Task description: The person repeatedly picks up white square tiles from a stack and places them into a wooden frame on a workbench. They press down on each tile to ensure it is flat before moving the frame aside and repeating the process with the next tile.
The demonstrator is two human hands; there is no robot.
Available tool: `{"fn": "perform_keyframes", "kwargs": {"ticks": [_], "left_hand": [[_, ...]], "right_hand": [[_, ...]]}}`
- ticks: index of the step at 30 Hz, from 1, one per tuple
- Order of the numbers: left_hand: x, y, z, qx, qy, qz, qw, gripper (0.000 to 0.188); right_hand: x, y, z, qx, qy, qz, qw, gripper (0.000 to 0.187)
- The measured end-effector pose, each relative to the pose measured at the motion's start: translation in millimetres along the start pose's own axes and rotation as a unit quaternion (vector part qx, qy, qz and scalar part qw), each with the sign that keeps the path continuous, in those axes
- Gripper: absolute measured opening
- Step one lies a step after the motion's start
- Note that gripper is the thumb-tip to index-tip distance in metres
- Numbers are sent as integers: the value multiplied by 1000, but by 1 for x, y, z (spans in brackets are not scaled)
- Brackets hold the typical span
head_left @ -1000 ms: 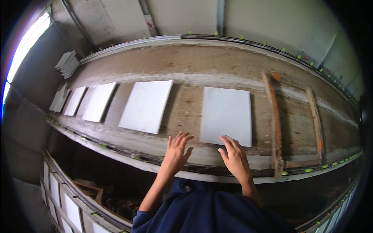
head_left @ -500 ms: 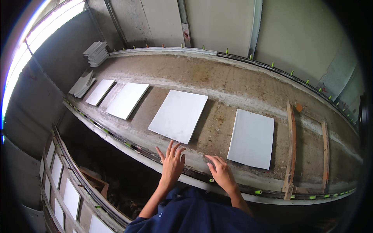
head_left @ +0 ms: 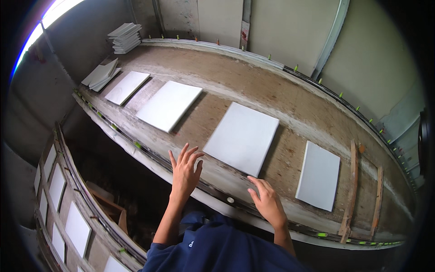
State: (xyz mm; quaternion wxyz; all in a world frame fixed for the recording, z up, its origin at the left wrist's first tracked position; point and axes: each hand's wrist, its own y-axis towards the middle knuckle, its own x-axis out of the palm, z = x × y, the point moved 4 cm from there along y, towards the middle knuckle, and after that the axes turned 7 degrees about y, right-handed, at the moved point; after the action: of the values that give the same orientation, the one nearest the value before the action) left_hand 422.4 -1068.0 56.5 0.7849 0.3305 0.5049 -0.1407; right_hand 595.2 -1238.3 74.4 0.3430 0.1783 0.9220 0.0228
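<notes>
The left hand (head_left: 183, 174) is spread open with nothing gripped, just beside the near left corner of a white panel (head_left: 242, 138) laid flat on the brown tabletop (head_left: 217, 72). The right hand (head_left: 267, 201) is half opened and empty by the near right corner; whether it is touched cannot be told. A second panel (head_left: 318, 176) is laid to the right, beside a wooden frame (head_left: 350, 195).

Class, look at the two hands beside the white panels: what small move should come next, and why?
I would probably bring the left hand and right hand in to the near edge of the closest white panel: both look open and empty, and they sit near opposite ends of that edge.
</notes>
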Motion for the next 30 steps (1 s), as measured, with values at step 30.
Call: {"fn": "perform_keyframes", "kwargs": {"ticks": [30], "left_hand": [[-63,105,-291,108,-1,-65,992,25]], "right_hand": [[279,226,-143,10,103,97,990,21]]}}
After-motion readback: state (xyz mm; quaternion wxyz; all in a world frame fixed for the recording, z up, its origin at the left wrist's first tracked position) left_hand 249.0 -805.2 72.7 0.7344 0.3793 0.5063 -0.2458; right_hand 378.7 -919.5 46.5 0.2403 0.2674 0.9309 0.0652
